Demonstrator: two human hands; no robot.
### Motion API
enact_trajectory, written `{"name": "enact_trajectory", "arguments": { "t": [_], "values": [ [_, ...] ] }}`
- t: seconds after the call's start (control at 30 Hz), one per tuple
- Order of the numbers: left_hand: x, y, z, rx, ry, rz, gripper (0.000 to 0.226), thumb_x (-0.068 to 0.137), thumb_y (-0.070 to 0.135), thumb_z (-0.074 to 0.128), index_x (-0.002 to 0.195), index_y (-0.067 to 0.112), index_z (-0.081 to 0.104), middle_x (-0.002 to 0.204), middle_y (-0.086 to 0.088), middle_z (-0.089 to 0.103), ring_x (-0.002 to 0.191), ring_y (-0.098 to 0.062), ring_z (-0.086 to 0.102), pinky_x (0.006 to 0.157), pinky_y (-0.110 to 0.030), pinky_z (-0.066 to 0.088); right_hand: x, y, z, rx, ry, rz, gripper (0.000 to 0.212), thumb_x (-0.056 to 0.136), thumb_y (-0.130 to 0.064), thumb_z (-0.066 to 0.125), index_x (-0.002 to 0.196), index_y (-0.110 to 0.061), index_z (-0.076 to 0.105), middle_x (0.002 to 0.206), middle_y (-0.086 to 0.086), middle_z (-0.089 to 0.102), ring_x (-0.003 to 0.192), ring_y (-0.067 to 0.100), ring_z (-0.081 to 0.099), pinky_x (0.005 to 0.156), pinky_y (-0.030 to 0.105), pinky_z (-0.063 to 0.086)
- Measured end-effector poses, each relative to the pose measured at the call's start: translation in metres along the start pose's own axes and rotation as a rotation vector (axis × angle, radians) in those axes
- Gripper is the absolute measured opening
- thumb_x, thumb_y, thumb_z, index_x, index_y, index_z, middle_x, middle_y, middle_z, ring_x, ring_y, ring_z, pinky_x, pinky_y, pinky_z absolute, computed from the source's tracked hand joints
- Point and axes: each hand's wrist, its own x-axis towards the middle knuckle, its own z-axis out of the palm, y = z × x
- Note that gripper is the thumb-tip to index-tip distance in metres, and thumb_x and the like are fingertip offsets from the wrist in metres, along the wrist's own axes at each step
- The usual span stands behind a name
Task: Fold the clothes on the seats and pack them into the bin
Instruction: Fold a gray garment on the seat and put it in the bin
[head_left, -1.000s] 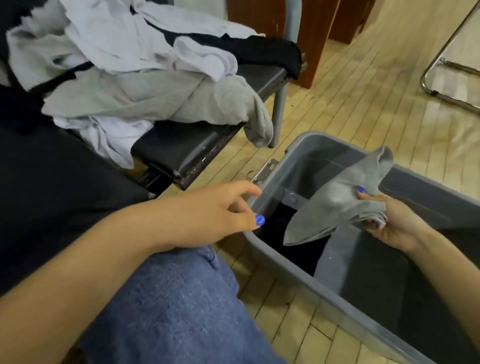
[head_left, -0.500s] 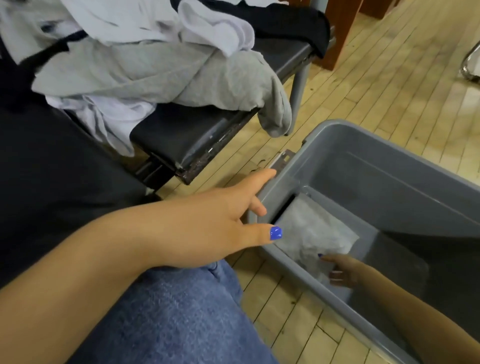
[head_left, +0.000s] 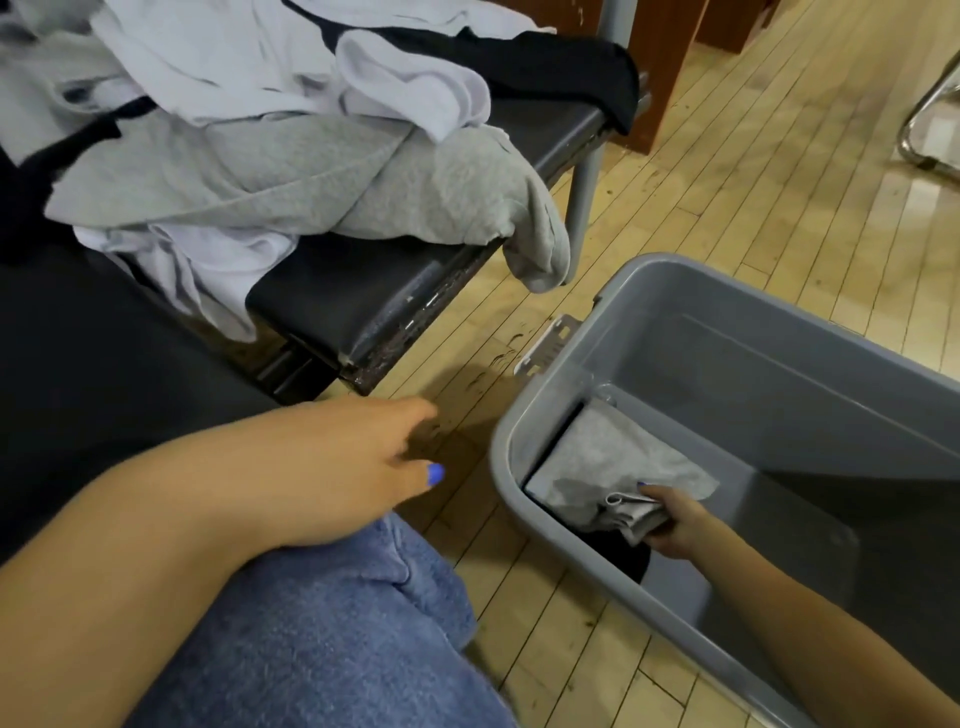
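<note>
A grey plastic bin (head_left: 524, 431) stands on the floor at the right. Inside it, a folded grey garment (head_left: 608, 462) lies in the near left corner on top of a dark item. My right hand (head_left: 672, 522) is down in the bin and grips the garment's bunched near edge. My left hand (head_left: 332, 462) hovers over the floor between my knee and the bin, fingers relaxed, holding nothing. A pile of unfolded clothes (head_left: 270, 156), grey, white and black, lies on the black seat (head_left: 374, 306) at the upper left.
My knee in blue denim (head_left: 322, 634) fills the lower left. A wooden furniture piece (head_left: 660, 67) stands behind the seat's metal leg (head_left: 582, 202). A chrome chair frame (head_left: 924, 140) sits at the far right on the wooden floor.
My right hand lowered the grey garment into the bin's corner and now holds its near edge. My left hand drew back from the bin's rim toward my knee.
</note>
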Motion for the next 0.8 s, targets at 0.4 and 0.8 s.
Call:
{"name": "enact_trajectory", "arguments": {
  "t": [0.4,0.8],
  "values": [
    [-0.014,-0.021,0.006,-0.053,-0.036,-0.107,0.033,0.094,0.045,0.045,0.127,0.040,0.046,0.099,0.015,0.061,0.088,0.000,0.057,0.091,-0.024,0.046,0.007,0.008,0.018,0.161,-0.086,-0.201,0.028,0.097,0.004,0.039,0.124,0.004,0.046,0.096,0.019,0.062,0.073,0.033,0.065,0.040,0.033,0.054],
    [-0.010,-0.011,0.003,-0.045,-0.071,-0.052,0.035,0.095,0.048,0.042,0.129,0.040,0.045,0.100,0.020,0.056,0.093,0.004,0.052,0.094,-0.021,0.042,-0.035,0.007,-0.009,-0.082,-0.255,-0.176,0.030,0.072,0.017,0.039,0.096,0.010,0.056,0.073,0.021,0.068,0.063,0.032,0.067,0.047,0.036,0.056]
  ]
}}
